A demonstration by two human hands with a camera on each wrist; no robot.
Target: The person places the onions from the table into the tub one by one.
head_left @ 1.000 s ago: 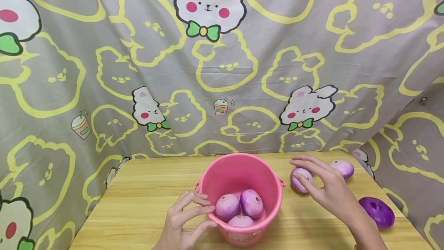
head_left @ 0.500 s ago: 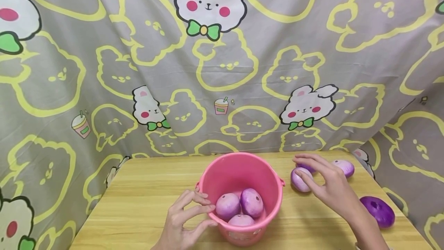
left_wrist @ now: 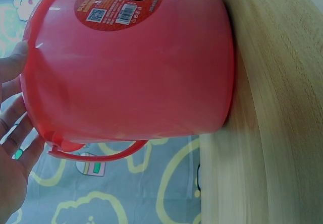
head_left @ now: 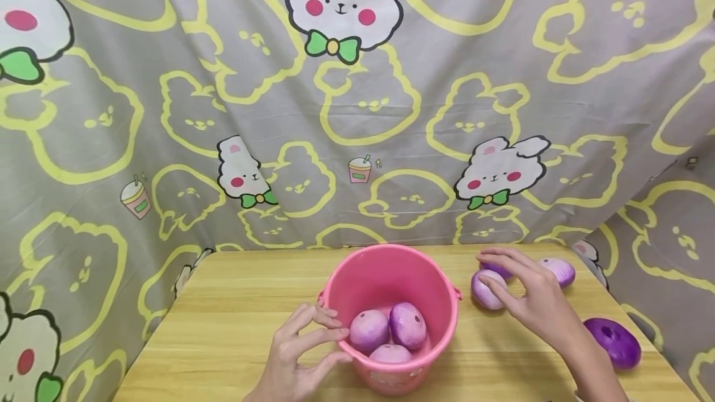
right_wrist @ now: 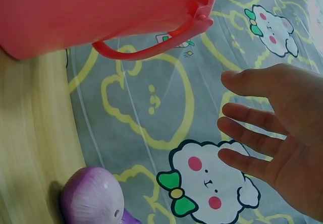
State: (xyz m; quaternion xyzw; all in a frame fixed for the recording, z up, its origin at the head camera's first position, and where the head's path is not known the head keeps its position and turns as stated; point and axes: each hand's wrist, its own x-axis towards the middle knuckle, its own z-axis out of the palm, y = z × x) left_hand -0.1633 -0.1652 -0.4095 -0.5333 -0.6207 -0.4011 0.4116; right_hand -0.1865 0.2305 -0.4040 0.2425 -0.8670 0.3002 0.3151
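A pink bucket [head_left: 391,383] stands on the table with several purple onions [head_left: 368,331] inside, three of them visible. My left hand [head_left: 298,352] rests its spread fingertips on the left side of the rim; in the left wrist view the fingers [left_wrist: 22,133] reach the rim beside the handle hinge. My right hand [head_left: 530,290] hovers over a pale purple onion [head_left: 487,290], overlapping it in the head view. In the right wrist view this hand [right_wrist: 282,138] has its fingers spread with nothing between them, apart from the onion [right_wrist: 93,196] at lower left.
A darker onion [head_left: 496,269] lies partly behind the right fingers. Another pale onion [head_left: 558,272] is at the back right, and a deep purple onion [head_left: 614,343] near the right edge. A patterned curtain [head_left: 301,110] hangs behind the wooden table [head_left: 234,303].
The right hand has drifted slightly right, uncovering more of the onions beneath it. The whole head view has shifted a little. The left hand stays at the bucket's rim.
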